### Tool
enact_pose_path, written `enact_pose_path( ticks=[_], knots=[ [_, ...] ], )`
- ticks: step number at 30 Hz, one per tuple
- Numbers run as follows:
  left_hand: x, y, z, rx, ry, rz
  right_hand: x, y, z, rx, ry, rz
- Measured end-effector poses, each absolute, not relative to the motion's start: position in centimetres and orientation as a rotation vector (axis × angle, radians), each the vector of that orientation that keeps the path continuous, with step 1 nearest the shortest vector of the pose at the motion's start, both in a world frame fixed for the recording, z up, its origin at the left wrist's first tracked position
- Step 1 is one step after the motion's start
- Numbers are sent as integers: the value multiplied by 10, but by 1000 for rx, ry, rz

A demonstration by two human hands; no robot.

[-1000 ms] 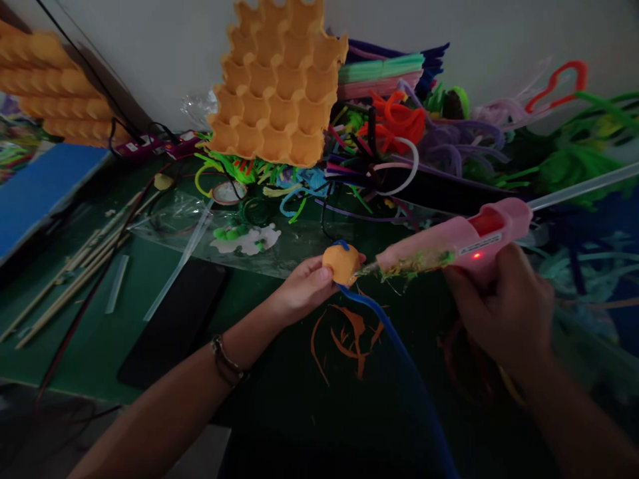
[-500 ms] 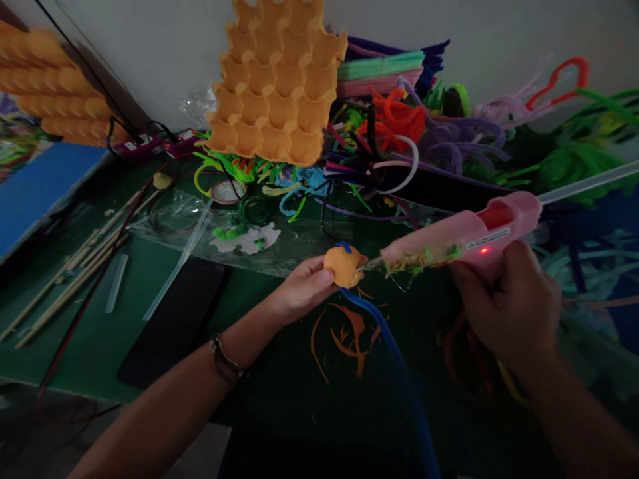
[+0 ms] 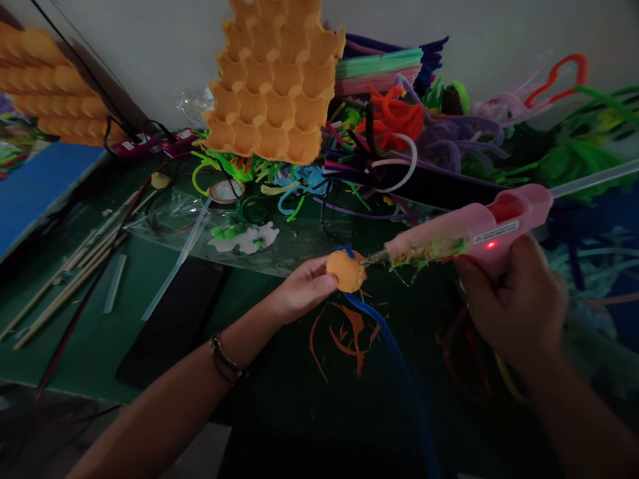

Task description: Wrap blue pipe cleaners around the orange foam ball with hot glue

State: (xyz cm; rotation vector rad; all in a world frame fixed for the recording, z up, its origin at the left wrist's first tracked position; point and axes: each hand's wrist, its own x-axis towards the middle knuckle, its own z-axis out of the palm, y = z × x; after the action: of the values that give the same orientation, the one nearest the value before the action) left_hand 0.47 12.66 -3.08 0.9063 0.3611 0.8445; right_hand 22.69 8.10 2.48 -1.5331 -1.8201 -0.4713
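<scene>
My left hand [image 3: 307, 289] pinches a small rounded orange piece [image 3: 344, 271], which looks like a cup cut from an egg tray. A blue pipe cleaner [image 3: 387, 332] hangs from it down toward me, with a short blue bit showing at its top. My right hand [image 3: 519, 306] grips a pink hot glue gun [image 3: 474, 229] with its red light on and a clear glue stick [image 3: 594, 179] out of the back. The gun's nozzle is at the piece's right edge, where glue glistens. Green and yellow fuzz clings to the barrel.
Orange paper scraps [image 3: 349, 332] lie below the hands. A black phone-like slab [image 3: 172, 319], wooden sticks [image 3: 74, 286] and a clear plastic bag [image 3: 200, 233] are at left. An orange egg tray [image 3: 272, 86] and heaped pipe cleaners [image 3: 399, 113] stand along the wall.
The orange piece has turned slightly in my left hand, showing more of its face. The glue gun has shifted a little right, its nozzle now higher along the piece's edge.
</scene>
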Motion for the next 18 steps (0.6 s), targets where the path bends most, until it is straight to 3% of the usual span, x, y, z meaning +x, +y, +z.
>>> enact_pose_path(
  ticks=[18],
  knots=[
    [1,126,-26,1083,361,718,226,80,26,-1629,-1758,-293]
  ],
)
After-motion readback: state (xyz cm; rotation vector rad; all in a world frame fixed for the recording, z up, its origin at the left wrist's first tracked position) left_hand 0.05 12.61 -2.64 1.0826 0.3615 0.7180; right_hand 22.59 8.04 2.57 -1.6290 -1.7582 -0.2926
